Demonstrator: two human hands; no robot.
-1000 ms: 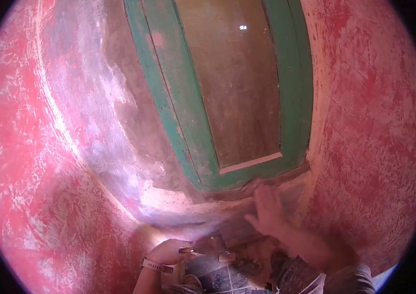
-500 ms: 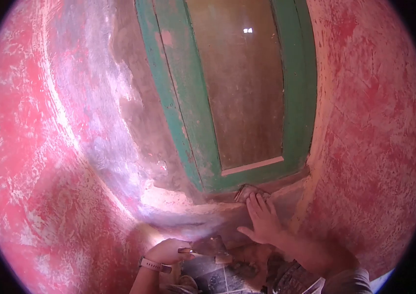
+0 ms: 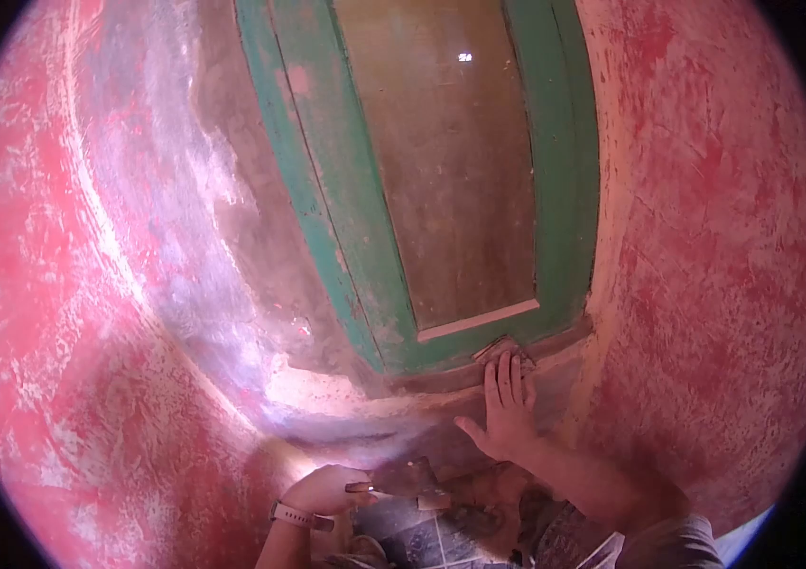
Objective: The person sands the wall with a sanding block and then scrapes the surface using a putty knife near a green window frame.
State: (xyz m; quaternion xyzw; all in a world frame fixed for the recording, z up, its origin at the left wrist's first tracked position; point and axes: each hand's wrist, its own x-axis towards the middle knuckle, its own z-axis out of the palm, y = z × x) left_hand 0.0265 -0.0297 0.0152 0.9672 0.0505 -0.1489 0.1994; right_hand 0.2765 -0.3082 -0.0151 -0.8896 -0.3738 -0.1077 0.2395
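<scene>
My left hand, with a watch band at the wrist, is closed around the handle of a putty knife. Its broad dark blade points right, over the floor. My right hand reaches to the bottom of a green-framed panel. Under its outstretched fingertips is a small folded sheet of what looks like sandpaper, pressed against the lower edge of the frame. The thumb stands apart from the fingers.
Patchy red and pink walls flank the recess on both sides. Bare grey plaster lies left of the frame, and a rough ledge runs below. Dark floor tiles show at the bottom.
My right hand and the folded sheet have moved slightly right and up along the frame's lower edge. The view has shifted a little; my left hand keeps its grip on the putty knife.
</scene>
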